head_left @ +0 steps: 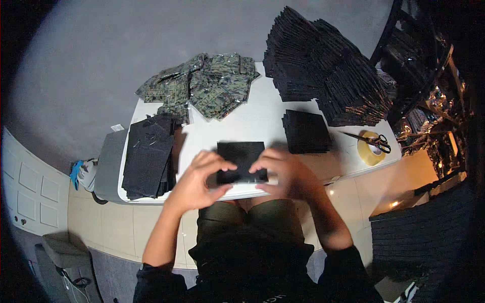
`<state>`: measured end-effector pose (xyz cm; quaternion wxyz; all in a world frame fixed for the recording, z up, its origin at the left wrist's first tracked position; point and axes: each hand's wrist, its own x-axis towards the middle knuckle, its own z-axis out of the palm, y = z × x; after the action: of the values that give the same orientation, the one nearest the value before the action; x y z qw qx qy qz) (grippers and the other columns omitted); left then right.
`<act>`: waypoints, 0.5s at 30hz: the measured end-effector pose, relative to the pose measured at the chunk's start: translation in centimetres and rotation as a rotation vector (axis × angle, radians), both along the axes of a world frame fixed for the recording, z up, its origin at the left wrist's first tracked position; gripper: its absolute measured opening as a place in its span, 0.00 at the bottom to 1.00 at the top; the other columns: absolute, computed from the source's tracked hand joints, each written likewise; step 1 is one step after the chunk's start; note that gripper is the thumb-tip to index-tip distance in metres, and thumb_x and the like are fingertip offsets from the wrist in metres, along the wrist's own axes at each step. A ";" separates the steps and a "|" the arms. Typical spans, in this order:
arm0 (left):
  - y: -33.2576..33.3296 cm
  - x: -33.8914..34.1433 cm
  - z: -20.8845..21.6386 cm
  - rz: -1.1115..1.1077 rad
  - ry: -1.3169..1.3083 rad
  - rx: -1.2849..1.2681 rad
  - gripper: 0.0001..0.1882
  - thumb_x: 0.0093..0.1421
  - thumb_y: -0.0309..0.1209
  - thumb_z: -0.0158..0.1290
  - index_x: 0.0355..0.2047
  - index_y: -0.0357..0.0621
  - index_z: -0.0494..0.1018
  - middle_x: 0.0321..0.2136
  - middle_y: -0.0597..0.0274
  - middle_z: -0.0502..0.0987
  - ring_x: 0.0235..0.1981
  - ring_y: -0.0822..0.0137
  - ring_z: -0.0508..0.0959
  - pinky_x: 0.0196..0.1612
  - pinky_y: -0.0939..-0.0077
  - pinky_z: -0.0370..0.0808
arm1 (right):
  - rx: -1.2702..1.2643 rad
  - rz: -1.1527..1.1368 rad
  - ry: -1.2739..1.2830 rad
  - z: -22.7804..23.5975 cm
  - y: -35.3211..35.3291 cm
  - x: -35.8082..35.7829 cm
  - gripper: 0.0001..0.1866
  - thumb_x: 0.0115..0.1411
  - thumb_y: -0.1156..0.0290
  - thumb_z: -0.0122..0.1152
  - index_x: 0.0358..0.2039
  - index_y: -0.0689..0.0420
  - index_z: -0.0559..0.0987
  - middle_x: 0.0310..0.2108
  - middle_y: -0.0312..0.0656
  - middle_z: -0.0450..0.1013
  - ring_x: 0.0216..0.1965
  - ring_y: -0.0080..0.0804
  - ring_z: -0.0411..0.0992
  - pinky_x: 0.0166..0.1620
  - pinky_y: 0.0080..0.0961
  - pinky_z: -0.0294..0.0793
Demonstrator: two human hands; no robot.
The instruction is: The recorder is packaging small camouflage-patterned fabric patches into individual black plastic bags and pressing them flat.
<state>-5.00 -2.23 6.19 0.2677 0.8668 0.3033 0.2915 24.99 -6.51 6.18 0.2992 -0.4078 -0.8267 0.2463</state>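
A black rectangular folded piece, which looks like cloth (241, 153), lies flat on the white table in front of me. My left hand (197, 181) is at its left edge, thumb and fingers curved and apart. From the other side my right hand (283, 174) reaches over the right edge, its thumb also apart from the fingers and slightly blurred. Fingertips of both hands overlap the piece; whether they press on it I cannot tell. To the right sits a small stack of similar black folded pieces (306, 132). A taller stack of larger black pieces (147, 156) stands on the left.
Camouflage garments in clear plastic (217, 86) cover the table's (247, 126) back left. Large leaning piles of black folded pieces (328, 65) fill the back right. Black-handled scissors (381, 144) rest on a yellowish tape roll (369, 154) near the right edge. A grey chair (108, 166) adjoins the left side.
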 end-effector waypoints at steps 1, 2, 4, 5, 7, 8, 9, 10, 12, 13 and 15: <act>-0.8 -0.1 -1.2 0.035 -0.002 -0.001 0.23 0.56 0.30 0.74 0.53 0.46 0.86 0.47 0.53 0.80 0.54 0.48 0.78 0.61 0.55 0.75 | 0.013 -0.029 -0.022 -0.6 -0.9 0.2 0.19 0.57 0.72 0.82 0.48 0.55 0.85 0.45 0.44 0.78 0.48 0.43 0.81 0.51 0.39 0.81; -1.3 0.0 -2.0 0.066 -0.007 -0.004 0.23 0.58 0.32 0.73 0.54 0.44 0.85 0.49 0.51 0.80 0.55 0.48 0.77 0.62 0.55 0.75 | 0.013 -0.035 -0.022 -1.6 -1.6 0.3 0.19 0.57 0.72 0.82 0.48 0.55 0.85 0.45 0.44 0.78 0.48 0.43 0.81 0.51 0.39 0.81; -1.4 0.4 -3.4 0.118 0.032 0.020 0.23 0.62 0.34 0.70 0.57 0.42 0.84 0.54 0.48 0.79 0.61 0.45 0.75 0.67 0.53 0.72 | 0.094 -0.269 0.011 -4.5 -2.3 0.2 0.18 0.58 0.73 0.81 0.49 0.56 0.85 0.46 0.45 0.79 0.49 0.47 0.80 0.54 0.41 0.81; -1.4 0.7 -3.7 0.171 0.069 0.051 0.24 0.66 0.36 0.67 0.60 0.41 0.82 0.60 0.45 0.78 0.68 0.43 0.73 0.71 0.51 0.70 | 0.089 -0.269 0.012 -5.0 -2.3 -0.2 0.18 0.58 0.73 0.81 0.49 0.56 0.85 0.46 0.45 0.79 0.49 0.47 0.80 0.54 0.41 0.81; -1.1 2.3 -4.0 0.199 0.142 0.115 0.26 0.69 0.38 0.63 0.64 0.39 0.79 0.65 0.43 0.75 0.72 0.41 0.69 0.74 0.47 0.66 | 0.129 -0.405 0.074 -5.9 -1.8 -1.6 0.20 0.61 0.72 0.77 0.54 0.56 0.84 0.53 0.47 0.78 0.55 0.50 0.79 0.59 0.44 0.79; -0.6 3.1 -4.0 0.224 0.210 0.186 0.29 0.72 0.40 0.60 0.68 0.38 0.75 0.69 0.41 0.72 0.76 0.39 0.65 0.77 0.43 0.61 | 0.129 -0.409 0.073 -6.0 -1.3 -2.4 0.20 0.61 0.72 0.77 0.54 0.56 0.84 0.53 0.47 0.78 0.55 0.50 0.79 0.59 0.44 0.79; 0.0 3.8 -4.2 0.194 0.295 0.184 0.34 0.76 0.46 0.53 0.74 0.36 0.69 0.76 0.42 0.66 0.82 0.38 0.56 0.81 0.38 0.54 | 0.175 -0.427 0.029 -6.0 -0.6 -3.0 0.23 0.62 0.70 0.76 0.58 0.56 0.82 0.58 0.50 0.76 0.61 0.53 0.76 0.64 0.47 0.75; 0.5 4.6 -4.5 0.187 0.290 0.190 0.34 0.76 0.46 0.53 0.74 0.36 0.69 0.76 0.42 0.66 0.82 0.38 0.56 0.81 0.38 0.54 | 0.222 -0.444 -0.015 -5.9 0.2 -3.4 0.26 0.63 0.69 0.75 0.61 0.57 0.81 0.64 0.52 0.74 0.66 0.56 0.73 0.70 0.50 0.71; 1.7 5.5 -5.6 0.222 0.350 0.213 0.37 0.78 0.50 0.49 0.77 0.35 0.65 0.80 0.45 0.61 0.84 0.39 0.52 0.82 0.35 0.49 | 0.238 -0.424 -0.156 -6.9 2.0 -4.3 0.31 0.70 0.63 0.67 0.70 0.60 0.75 0.73 0.56 0.68 0.76 0.58 0.64 0.77 0.54 0.61; 2.2 5.6 -6.1 0.232 0.404 0.149 0.40 0.78 0.53 0.46 0.79 0.36 0.63 0.82 0.46 0.58 0.85 0.40 0.48 0.82 0.33 0.45 | 0.237 -0.429 -0.217 -7.4 2.6 -4.9 0.32 0.73 0.59 0.63 0.73 0.61 0.72 0.75 0.58 0.65 0.78 0.60 0.61 0.79 0.55 0.58; 2.7 6.0 -6.4 0.228 0.423 0.143 0.41 0.78 0.54 0.46 0.79 0.36 0.62 0.82 0.46 0.57 0.85 0.41 0.49 0.82 0.31 0.45 | 0.168 -0.417 -0.378 -8.4 3.4 -5.3 0.38 0.79 0.51 0.54 0.78 0.64 0.65 0.80 0.61 0.58 0.82 0.62 0.54 0.81 0.60 0.52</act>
<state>0.96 0.51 -0.22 0.1014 0.8855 0.4270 0.1527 19.68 -3.07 -2.21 0.2170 -0.5814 -0.7836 0.0300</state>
